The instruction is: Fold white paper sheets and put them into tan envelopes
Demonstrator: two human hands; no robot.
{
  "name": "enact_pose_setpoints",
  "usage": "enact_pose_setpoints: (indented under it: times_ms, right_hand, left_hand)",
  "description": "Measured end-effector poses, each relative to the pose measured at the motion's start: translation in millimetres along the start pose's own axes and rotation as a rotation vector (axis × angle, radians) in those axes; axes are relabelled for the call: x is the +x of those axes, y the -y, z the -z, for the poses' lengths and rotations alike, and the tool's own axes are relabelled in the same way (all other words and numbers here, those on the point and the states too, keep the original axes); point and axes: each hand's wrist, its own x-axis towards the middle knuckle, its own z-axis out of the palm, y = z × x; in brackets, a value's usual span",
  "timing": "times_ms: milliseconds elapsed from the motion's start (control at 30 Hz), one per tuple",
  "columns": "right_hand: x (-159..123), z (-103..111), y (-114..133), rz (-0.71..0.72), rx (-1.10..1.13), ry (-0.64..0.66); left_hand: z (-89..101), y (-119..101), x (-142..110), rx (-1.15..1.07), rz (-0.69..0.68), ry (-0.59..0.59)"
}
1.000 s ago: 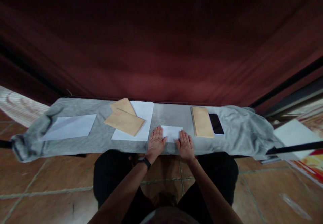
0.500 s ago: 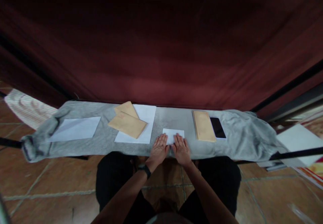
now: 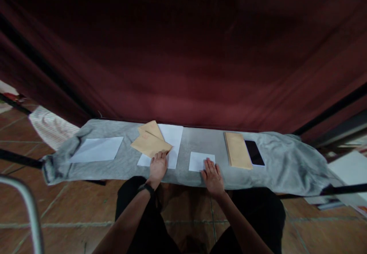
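My left hand (image 3: pixel 158 166) is at the lower right edge of a brown envelope (image 3: pixel 149 143), its fingers closed over that edge; the thumb is mostly hidden. This envelope overlaps another brown envelope (image 3: pixel 151 127), and both lie partly on a white sheet (image 3: pixel 177 143). Flat on the grey cloth, my right hand (image 3: pixel 213 175) rests with its fingers extended over the right side of a small folded white paper (image 3: pixel 197 161). No other object shows in the right hand.
Grey cloth (image 3: pixel 200 139) covers the narrow surface. At the left lies another white sheet (image 3: pixel 99 149). To the right are a stack of brown envelopes (image 3: pixel 238 151) and a phone (image 3: pixel 254 152). A dark red curtain (image 3: pixel 183 74) hangs behind.
My left hand has left the folded paper and moved left to the brown envelope, which has shifted slightly. My right hand stays at the paper, now nearer its right edge. The view has shifted.
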Motion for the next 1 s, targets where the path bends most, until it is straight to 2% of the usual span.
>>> enact_pose_setpoints:
  times_ms: [100, 167, 267, 333, 367, 467, 567, 767, 1000]
  right_hand:
    - [2, 3, 2, -0.034, 0.126, -0.011]
    - [10, 8, 10, -0.093, 0.302, -0.041]
    - [33, 17, 38, -0.303, 0.776, -0.017]
    - [51, 22, 63, -0.521, 1.204, 0.125]
    - [59, 24, 75, -0.547, 1.270, 0.161]
    - [73, 27, 101, -0.561, 1.381, 0.227]
    - [72, 30, 108, -0.586, 1.442, 0.261]
    - [58, 50, 93, -0.560, 1.498, 0.278]
    - [45, 88, 64, -0.410, 1.491, 0.388]
  left_hand:
    - [7.5, -6, 2, 0.038, -0.049, 0.005]
    - [15.3, -15, -1, 0.049, -0.080, -0.008]
    - [27.3, -35, -15, 0.056, -0.142, -0.018]
    - [32.7, -51, -29, 0.040, -0.185, -0.037]
    - [34.3, -59, -37, 0.032, -0.202, -0.054]
    - [35.6, -77, -58, -0.013, -0.258, -0.093]
    - [35.4, -84, -71, -0.072, -0.295, -0.107]
    - [41.5, -71, -70, -0.223, -0.399, -0.135]
    - [52.1, -44, -46, -0.169, -0.614, -0.034]
